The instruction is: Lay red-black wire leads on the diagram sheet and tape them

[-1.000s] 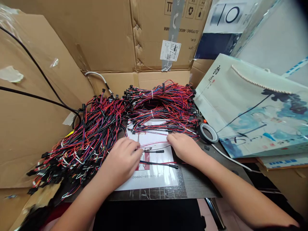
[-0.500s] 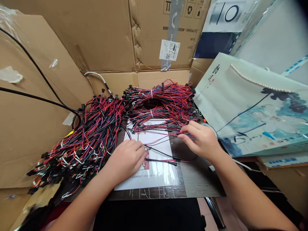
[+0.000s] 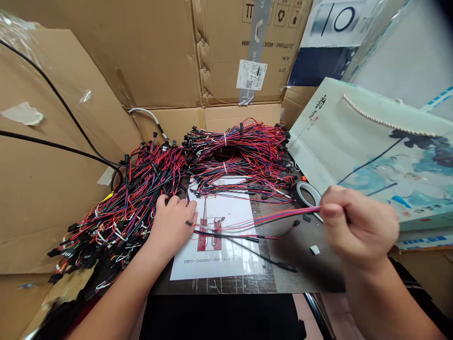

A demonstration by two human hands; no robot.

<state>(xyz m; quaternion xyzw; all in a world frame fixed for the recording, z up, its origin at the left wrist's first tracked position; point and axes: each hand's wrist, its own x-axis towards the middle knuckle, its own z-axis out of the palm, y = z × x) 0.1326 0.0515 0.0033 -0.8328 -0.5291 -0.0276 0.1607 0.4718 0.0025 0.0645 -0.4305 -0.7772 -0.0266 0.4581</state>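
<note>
1. Since the earlier frame the right hand (image 3: 357, 226) has drawn back to the near right, pulling wires (image 3: 269, 218) taut across the sheet (image 3: 226, 255).
2. Left hand (image 3: 171, 224), fingers spread flat, pins their ends beside the left pile (image 3: 123, 212).
3. Right hand pinches the wires near the tape roll (image 3: 307, 193).
4. Keep the pull level and steady so the strands stay parallel and untangled.

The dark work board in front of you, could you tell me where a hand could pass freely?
The dark work board is bare at its front right corner, between the white template sheet and the right hand. The loose red-and-black wire heap on the left and the tied wire bundles behind are crowded.
</note>
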